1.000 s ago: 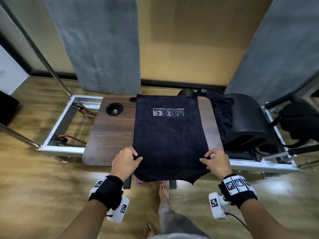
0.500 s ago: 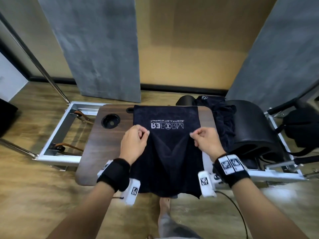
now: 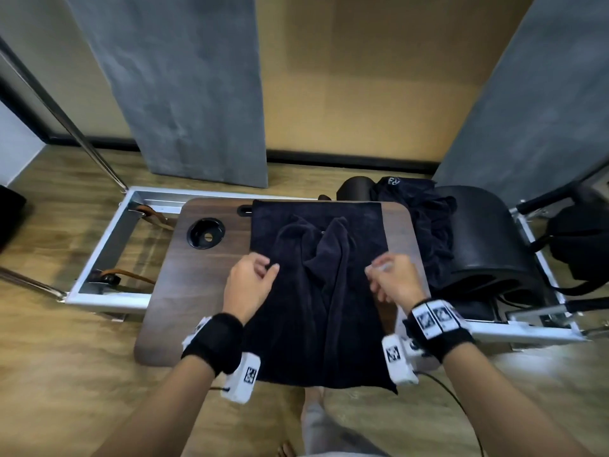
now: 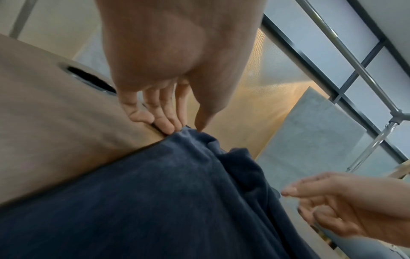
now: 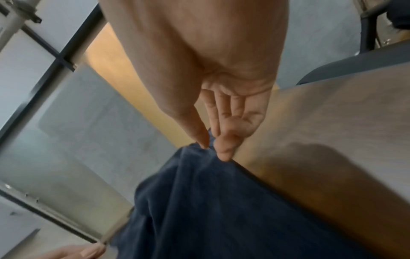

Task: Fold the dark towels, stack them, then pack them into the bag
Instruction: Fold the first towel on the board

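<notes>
A dark towel (image 3: 316, 308) lies on the wooden board (image 3: 197, 291), its near end hanging over the front edge. A rumpled fold (image 3: 329, 242) is bunched across its far half and covers the printed logo. My left hand (image 3: 260, 272) pinches the towel's left edge (image 4: 190, 133) between thumb and fingertips. My right hand (image 3: 379, 272) pinches the right edge (image 5: 206, 150) the same way. A heap of more dark towels (image 3: 425, 225) sits just right of the board. A black bag (image 3: 580, 245) with straps rests at the far right.
The board has a round black cup hole (image 3: 206, 233) at its far left. A white metal frame (image 3: 99, 258) extends left of the board. A black padded barrel (image 3: 487, 245) stands to the right. My leg (image 3: 316, 420) is below the front edge. Grey panels stand behind.
Both hands took the towel near its front end and carried it away from me. The lifted part now lies bunched over the logo, which showed before.
</notes>
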Motion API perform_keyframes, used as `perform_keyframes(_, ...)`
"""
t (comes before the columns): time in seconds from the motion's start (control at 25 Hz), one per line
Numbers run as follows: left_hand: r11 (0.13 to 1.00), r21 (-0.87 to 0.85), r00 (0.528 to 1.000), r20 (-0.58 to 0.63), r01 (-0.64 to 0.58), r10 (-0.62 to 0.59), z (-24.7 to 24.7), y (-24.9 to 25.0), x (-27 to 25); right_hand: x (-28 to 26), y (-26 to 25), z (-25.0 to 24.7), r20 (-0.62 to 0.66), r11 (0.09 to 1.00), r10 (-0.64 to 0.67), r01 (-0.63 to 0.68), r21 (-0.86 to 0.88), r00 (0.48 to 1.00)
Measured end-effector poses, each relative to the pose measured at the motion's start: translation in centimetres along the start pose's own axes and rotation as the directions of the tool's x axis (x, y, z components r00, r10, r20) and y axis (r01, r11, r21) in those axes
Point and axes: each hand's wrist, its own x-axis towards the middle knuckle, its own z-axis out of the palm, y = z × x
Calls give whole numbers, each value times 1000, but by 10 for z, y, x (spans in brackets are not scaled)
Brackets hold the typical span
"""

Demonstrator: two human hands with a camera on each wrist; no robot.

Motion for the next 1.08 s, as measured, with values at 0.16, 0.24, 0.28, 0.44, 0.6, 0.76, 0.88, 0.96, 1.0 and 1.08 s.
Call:
perform_keyframes(0.16, 956, 253, 974, 134, 147, -185, -7, -24, -40, -42, 49, 9, 68, 971, 160, -145, -189, 985)
perform_keyframes(0.24, 945, 280, 969, 126, 171, -213, -7, -21, -47, -52, 48, 13, 72, 977, 169, -157, -145, 983)
perform_keyframes(0.28, 961, 201, 970, 110, 191, -216, -7, -18, -48, -55, 44, 13, 72, 985, 167, -163, -53, 983)
perform_keyframes(0.44, 904, -365, 972, 19, 224, -233, -10, -7, -48, -63, 18, 0, 48, 783, 145, -144, 605, 988)
perform_keyframes(0.6, 906, -420, 998, 47, 55, -39, -15, -9, -66, -77, 30, -3, -76, 784, 9, 40, 619, 997)
perform_keyframes(0.76, 955, 12, 950, 107, -295, 292, -18, -28, -95, -92, 67, 3, -68, 947, -315, 309, -89, 947)
perform_keyframes(0.88, 847, 298, 864, 398, -440, 308, -27, -36, -109, -102, 83, 8, 26, 858, -428, 415, -302, 903)
perform_keyframes(0.96, 772, 389, 828, 474, -502, 299, -32, -40, -111, -103, 88, 9, 66, 826, -443, 435, -358, 894)
perform_keyframes(1.0, 766, 393, 821, 490, -509, 293, -34, -41, -111, -102, 90, 8, 78, 819, -439, 435, -375, 895)
perform_keyframes(1.08, 790, 358, 817, 498, -498, 290, -40, -42, -109, -100, 90, 7, 84, 807, -441, 436, -398, 893)
